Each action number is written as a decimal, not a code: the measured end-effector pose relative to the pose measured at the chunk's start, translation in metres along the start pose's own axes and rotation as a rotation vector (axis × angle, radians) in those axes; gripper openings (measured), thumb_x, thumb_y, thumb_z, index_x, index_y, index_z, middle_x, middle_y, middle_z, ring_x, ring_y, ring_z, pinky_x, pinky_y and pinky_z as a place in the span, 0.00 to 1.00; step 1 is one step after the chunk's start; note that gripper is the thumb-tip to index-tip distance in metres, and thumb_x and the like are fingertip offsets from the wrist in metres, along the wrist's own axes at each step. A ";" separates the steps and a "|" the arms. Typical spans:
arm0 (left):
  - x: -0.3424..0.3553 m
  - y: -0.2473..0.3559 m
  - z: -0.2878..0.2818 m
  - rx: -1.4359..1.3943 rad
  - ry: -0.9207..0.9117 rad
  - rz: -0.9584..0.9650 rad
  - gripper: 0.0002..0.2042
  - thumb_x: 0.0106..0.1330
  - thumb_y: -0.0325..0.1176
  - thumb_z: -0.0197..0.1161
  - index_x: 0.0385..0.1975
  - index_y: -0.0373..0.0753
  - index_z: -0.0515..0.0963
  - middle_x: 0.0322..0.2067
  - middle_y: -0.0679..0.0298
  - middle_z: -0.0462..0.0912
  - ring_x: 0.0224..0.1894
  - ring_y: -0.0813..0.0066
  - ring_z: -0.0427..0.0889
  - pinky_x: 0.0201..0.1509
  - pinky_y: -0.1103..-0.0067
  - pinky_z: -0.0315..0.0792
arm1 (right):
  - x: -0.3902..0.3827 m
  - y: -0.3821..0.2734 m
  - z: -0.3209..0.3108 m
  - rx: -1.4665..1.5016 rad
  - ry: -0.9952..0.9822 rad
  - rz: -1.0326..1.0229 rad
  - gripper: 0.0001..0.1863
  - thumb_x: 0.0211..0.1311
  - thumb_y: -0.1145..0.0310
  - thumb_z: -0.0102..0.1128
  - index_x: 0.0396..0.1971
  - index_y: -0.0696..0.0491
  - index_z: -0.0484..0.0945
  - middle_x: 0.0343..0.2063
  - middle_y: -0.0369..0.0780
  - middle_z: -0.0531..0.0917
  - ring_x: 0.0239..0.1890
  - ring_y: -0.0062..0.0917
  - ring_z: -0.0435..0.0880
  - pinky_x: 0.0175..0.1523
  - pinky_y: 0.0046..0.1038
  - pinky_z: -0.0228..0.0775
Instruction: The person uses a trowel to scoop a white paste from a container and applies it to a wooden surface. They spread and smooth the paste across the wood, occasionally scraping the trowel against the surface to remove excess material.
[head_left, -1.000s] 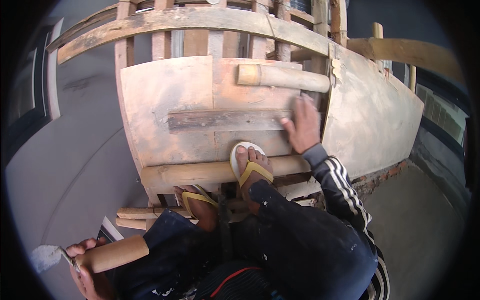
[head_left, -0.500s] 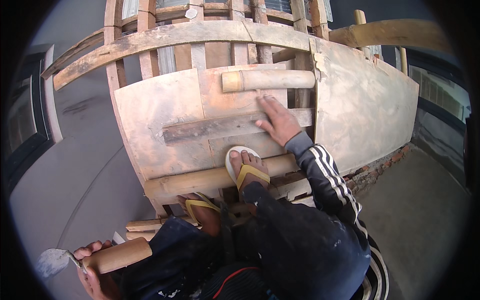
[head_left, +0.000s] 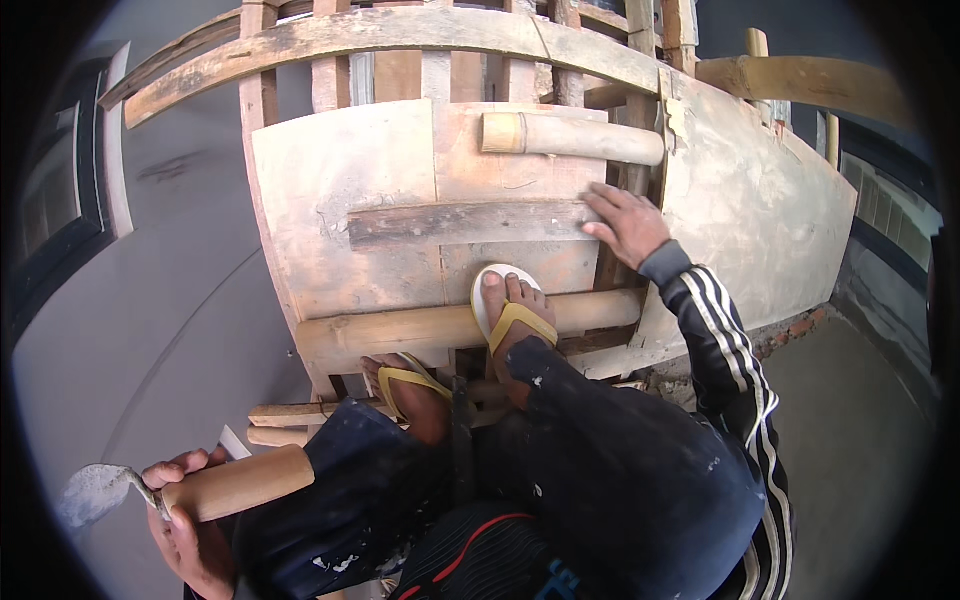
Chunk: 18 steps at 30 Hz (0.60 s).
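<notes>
At lower left, my left hand (head_left: 190, 535) is closed around a small trowel (head_left: 95, 495) with a grey, mortar-smeared blade, its handle largely hidden. The same hand lies against the end of a thick bamboo piece (head_left: 245, 483). My right hand (head_left: 628, 222) is open, fingers stretched out, over the right end of a weathered wooden plank (head_left: 460, 224). Whether it presses on the plank or only hovers cannot be told. The plank lies across pale boards (head_left: 340, 180) of a platform. Beyond it lies a short bamboo length (head_left: 580, 138).
My feet, in yellow-strapped flip-flops (head_left: 520, 315), stand by a bamboo pole (head_left: 410, 335) across the platform. A curved wooden rail (head_left: 390, 32) and upright slats run along the far side. At right leans a large pale sheet (head_left: 755, 220). Windows flank both sides, and grey ground lies below.
My right hand has moved right along the plank to its end. The view has shifted, so the platform appears higher and further right. The left hand keeps its hold on the trowel.
</notes>
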<state>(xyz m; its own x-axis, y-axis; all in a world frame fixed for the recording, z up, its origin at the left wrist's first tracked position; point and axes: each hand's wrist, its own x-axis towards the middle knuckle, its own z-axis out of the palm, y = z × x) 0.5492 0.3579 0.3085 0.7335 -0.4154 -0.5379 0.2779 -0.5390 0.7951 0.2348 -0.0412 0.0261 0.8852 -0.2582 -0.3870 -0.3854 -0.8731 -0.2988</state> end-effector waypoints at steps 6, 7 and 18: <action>-0.008 0.004 0.000 -0.059 0.042 -0.052 0.23 0.67 0.48 0.54 0.51 0.34 0.65 0.46 0.52 0.74 0.50 0.55 0.76 0.60 0.61 0.65 | 0.001 -0.007 -0.007 -0.011 0.225 0.051 0.22 0.63 0.56 0.56 0.50 0.58 0.74 0.49 0.48 0.78 0.54 0.40 0.75 0.57 0.38 0.68; -0.008 0.007 0.004 -0.051 0.078 -0.066 0.24 0.66 0.49 0.57 0.49 0.33 0.65 0.45 0.51 0.75 0.50 0.53 0.77 0.59 0.61 0.67 | 0.003 -0.024 -0.008 0.021 0.275 0.002 0.22 0.62 0.58 0.57 0.50 0.57 0.74 0.49 0.48 0.78 0.54 0.41 0.75 0.57 0.38 0.68; -0.031 0.039 0.022 -0.041 0.104 -0.003 0.27 0.62 0.51 0.61 0.46 0.33 0.64 0.41 0.49 0.77 0.47 0.52 0.79 0.55 0.62 0.70 | 0.076 -0.176 0.056 0.393 -0.124 -0.626 0.29 0.65 0.46 0.50 0.54 0.55 0.72 0.57 0.46 0.72 0.65 0.38 0.64 0.69 0.36 0.55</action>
<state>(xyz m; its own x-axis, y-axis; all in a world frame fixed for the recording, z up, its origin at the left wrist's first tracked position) 0.5242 0.3337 0.3501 0.7928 -0.3342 -0.5097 0.3034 -0.5088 0.8056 0.3550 0.1160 0.0006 0.9427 0.3070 -0.1309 0.0951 -0.6231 -0.7763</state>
